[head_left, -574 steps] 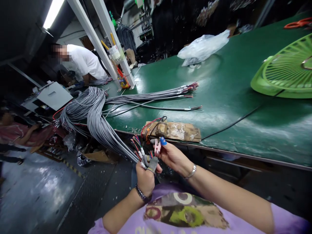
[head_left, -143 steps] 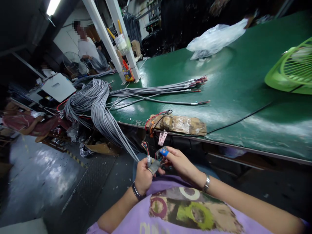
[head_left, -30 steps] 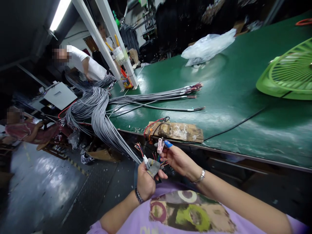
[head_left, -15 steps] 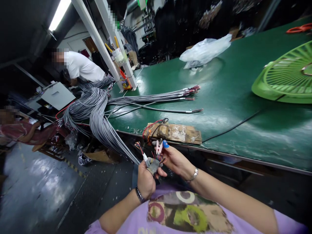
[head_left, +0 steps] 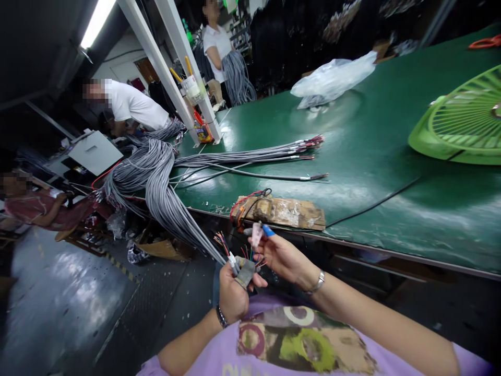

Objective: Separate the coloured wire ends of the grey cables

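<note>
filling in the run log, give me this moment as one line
left hand: holding gray cables, colored wires exposed | right hand: at pink clip | green bench: wooden board, plastic bag, green fan

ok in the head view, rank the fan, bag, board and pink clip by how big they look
1. Fan, though the frame cuts it off
2. Bag and board, too alike to rank
3. Pink clip

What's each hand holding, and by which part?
Left hand: grey round cables, gripped just behind their white-banded ends with exposed coloured wires. Right hand: at a small pink plastic clip; blur hides whether it grips it.
</note>
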Tool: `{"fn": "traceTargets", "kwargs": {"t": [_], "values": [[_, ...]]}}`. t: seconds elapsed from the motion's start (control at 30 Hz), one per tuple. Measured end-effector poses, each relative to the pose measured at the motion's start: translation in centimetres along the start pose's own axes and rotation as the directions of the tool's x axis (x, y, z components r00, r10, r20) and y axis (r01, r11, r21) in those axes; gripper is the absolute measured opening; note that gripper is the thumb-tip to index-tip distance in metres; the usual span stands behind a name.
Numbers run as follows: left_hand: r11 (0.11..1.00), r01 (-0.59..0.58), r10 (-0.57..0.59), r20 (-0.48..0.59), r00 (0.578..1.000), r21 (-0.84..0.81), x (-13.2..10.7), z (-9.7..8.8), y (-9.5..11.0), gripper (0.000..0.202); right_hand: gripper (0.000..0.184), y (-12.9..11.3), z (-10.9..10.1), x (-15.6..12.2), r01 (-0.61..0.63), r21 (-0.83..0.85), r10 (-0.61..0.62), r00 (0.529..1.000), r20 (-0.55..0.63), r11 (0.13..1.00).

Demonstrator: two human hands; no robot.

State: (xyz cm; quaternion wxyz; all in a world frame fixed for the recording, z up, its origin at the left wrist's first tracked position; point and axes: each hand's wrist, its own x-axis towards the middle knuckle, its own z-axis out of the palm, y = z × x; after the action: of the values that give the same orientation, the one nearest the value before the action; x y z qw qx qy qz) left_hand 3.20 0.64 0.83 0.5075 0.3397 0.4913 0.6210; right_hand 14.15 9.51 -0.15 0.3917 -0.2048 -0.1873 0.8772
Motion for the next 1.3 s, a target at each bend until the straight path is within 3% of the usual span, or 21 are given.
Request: {"fn": "traceTargets", "kwargs": {"t": [0.1, 0.3, 0.5, 0.8, 1.03, 1.2, 1.3], "values": [[1.000, -0.028, 0.027, -0.029, 0.999, -0.001, 0.1, 0.2, -0.1, 0.024, 0.024, 0.3, -0.2, 0.1, 0.091, -0.060, -0.093, 0.995, -0.027, 0.994], [0.999, -0.036, 0.036, -0.050, 0.998, 0.010, 0.9, 0.6, -0.6, 0.022, 0.039, 1.1, -0.8, 0.8, 0.238, -0.207, -0.251, 0.967, -0.037, 0.949], [0.999, -0.048, 0.048, -0.047, 0.998, 0.006, 1.2, 0.6, -1.0, 0.019, 0.037, 0.5, 0.2, 0.9, 0.093, -0.066, -0.094, 0.996, -0.004, 0.993], [0.999, -0.008, 0.011, -0.059, 0.998, 0.048, 1.2, 0.3, -1.2, 0.023, 0.033, 0.9, 0.2, 1.1, 0.117, 0.043, -0.115, 0.992, -0.059, 0.992], [1.000, 0.000, 0.003, -0.085, 0.996, 0.030, 0.3, -0.1, -0.6, 0.030, 0.042, 0.6, -0.3, 0.2, 0.030, -0.049, -0.028, 0.999, 0.041, 0.998], [1.000, 0.001, -0.002, -0.092, 0.996, -0.016, 0.5, -0.1, -0.3, 0.028, 0.029, 0.4, -0.3, 0.1, 0.087, -0.120, -0.083, 0.996, 0.034, 0.989], [0.999, 0.015, -0.018, -0.095, 0.995, -0.030, 0.9, 0.1, -0.3, 0.026, 0.032, 0.5, -0.3, 0.1, 0.088, -0.104, -0.087, 0.996, 0.011, 0.991]]}}
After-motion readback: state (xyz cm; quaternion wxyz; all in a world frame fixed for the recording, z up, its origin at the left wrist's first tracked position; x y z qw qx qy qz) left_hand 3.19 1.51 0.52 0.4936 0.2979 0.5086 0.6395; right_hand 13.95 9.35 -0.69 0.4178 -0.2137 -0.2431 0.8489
